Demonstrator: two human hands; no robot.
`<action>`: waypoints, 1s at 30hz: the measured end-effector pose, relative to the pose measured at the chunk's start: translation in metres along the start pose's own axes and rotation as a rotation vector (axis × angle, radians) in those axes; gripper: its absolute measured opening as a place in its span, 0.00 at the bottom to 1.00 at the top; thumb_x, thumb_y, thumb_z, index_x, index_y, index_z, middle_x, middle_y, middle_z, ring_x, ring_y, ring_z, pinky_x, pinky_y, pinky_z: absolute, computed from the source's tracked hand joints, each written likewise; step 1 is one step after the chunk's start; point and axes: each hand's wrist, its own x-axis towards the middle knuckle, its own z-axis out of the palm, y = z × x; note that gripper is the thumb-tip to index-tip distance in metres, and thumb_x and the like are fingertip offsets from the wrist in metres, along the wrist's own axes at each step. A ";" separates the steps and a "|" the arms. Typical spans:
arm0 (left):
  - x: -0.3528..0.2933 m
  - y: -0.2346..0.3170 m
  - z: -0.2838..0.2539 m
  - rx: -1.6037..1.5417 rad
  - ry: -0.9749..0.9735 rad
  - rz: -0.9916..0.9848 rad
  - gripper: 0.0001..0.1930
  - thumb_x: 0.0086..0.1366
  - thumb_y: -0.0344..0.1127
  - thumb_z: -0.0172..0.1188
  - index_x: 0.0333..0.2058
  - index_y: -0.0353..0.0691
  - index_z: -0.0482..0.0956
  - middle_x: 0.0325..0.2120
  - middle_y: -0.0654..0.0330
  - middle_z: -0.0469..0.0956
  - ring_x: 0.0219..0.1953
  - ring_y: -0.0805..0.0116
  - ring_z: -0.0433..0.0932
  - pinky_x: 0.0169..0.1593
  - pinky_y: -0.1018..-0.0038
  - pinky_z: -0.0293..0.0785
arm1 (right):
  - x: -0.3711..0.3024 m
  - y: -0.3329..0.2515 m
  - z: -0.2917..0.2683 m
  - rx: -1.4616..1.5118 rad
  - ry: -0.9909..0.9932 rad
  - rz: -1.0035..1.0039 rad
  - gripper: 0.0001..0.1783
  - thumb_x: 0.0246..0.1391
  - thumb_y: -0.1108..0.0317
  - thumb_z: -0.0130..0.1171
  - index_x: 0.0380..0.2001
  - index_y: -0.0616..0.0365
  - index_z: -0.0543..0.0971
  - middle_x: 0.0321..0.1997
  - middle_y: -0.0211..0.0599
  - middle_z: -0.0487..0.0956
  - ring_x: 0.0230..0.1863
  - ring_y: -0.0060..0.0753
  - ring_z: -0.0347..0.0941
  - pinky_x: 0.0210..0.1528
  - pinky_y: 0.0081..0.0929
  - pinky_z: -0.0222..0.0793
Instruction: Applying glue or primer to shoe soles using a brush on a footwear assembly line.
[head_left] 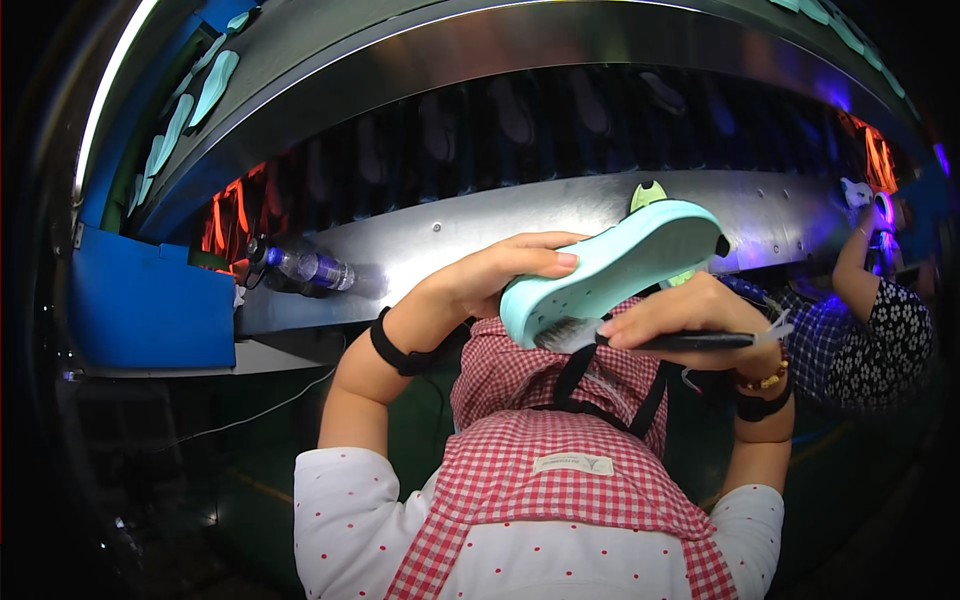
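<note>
My left hand [520, 265] grips a mint-green foam shoe sole [620, 250] by its near left end, thumb on the upper rim. The sole is tilted, its hollowed side turned toward me, with small holes at the lower end. A brush [700, 342] with a black handle is pinched in my right hand [690, 312]. Its pale bristles meet the sole's lower end, by the holes. Yellow-green pieces [648, 195] show behind the sole; whether they are joined to it I cannot tell.
A metal ledge [410, 230] runs across in front of me, with a clear bottle [305, 268] lying on it at left. Beyond, dark shoe shapes [515, 110] stand in a row. More mint-green soles [214, 88] lie on a conveyor at upper left. Another person's arm [857, 265] is at right.
</note>
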 end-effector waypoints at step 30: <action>0.020 -0.052 0.001 -0.751 0.293 0.510 0.45 0.54 0.72 0.19 0.53 0.37 0.58 0.44 0.44 0.68 0.47 0.49 0.68 0.51 0.54 0.65 | 0.006 0.032 0.033 0.078 0.551 0.173 0.10 0.37 0.78 0.61 0.29 0.64 0.79 0.34 0.42 0.76 0.37 0.27 0.72 0.38 0.20 0.67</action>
